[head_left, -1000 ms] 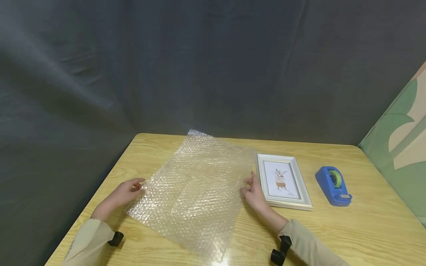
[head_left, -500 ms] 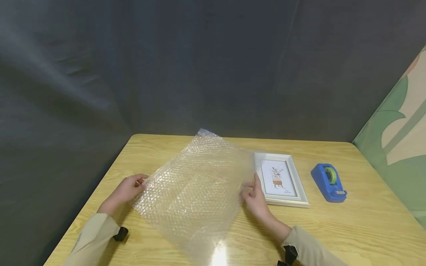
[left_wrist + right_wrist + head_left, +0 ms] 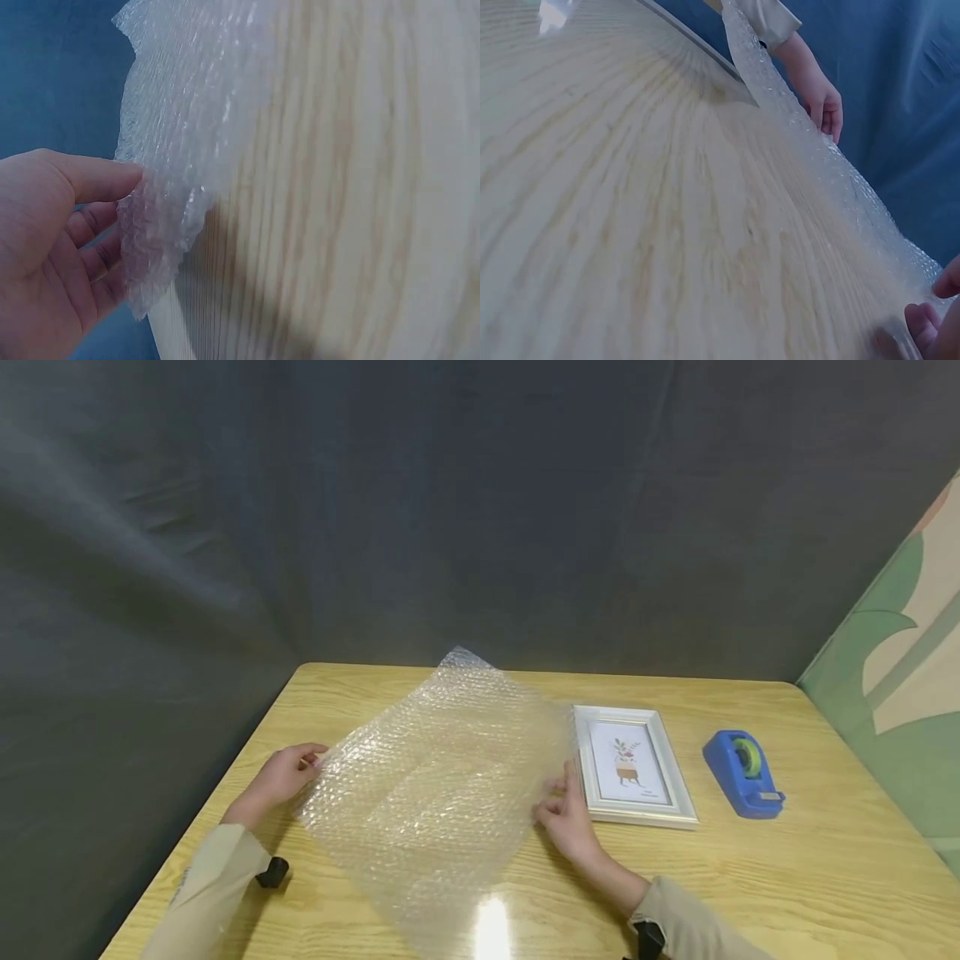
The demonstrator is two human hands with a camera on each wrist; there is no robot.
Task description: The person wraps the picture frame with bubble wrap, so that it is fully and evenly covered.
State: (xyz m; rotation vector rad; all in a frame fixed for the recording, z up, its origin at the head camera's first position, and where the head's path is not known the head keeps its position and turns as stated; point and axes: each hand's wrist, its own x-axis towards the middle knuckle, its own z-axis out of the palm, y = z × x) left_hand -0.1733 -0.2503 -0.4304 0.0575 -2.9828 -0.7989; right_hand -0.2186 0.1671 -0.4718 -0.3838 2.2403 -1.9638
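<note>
Bubble wrap sheet (image 3: 438,777) is held by both hands over the left half of the wooden table (image 3: 832,868), turned cornerwise. Far corner is seen across the table's far edge; near end runs toward the near side and is cut off by the bottom of the head view. Sheet is seen lifted off the tabletop at the right hand's side in the right wrist view.

Left hand (image 3: 281,775): grip narrow, wrap's left corner area pinched near the table's left edge, thumb on top, other fingers loosely bent below. Right hand (image 3: 566,818): grip narrow, wrap's right side pinched around mid-table; only fingertips are caught by its own wrist camera, so exact finger placement cannot be told.

White picture frame (image 3: 672,772) is laid flat just beside the right hand, right of table centre, face up. Potted-plant print (image 3: 624,768) is shown inside. Wrap's right corner is seen at the frame's left edge; contact cannot be told.

Blue tape dispenser (image 3: 735,785) is set right of the frame, apart from it, toward the table's right edge. Green tape roll (image 3: 748,758) is seated in it. Dark curtain (image 3: 480,510) is hung behind the far edge.
</note>
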